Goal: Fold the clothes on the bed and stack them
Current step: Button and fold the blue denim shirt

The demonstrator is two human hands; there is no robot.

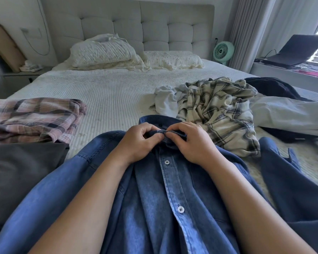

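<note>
Lying flat on the bed nearest the camera, a blue denim shirt is spread front up, buttons showing down its placket and sleeves out to either side. Both bare forearms reach over it to the collar. The left hand has its fingers curled, pinching the collar band at the neck; the right hand pinches the same band from the other side, thumb and fingertips pressed on the cloth edge. The two hands sit just beside each other.

To the left, a dark grey garment lies flat beside the shirt, and beyond it rests a folded pink plaid shirt. To the right, a crumpled cream plaid shirt lies in a heap touching a white garment, with dark clothes and a pale sheet further right.

Farther back, two pillows lean near the padded headboard. A green fan stands beside the bed, and a laptop sits open on the window ledge.
</note>
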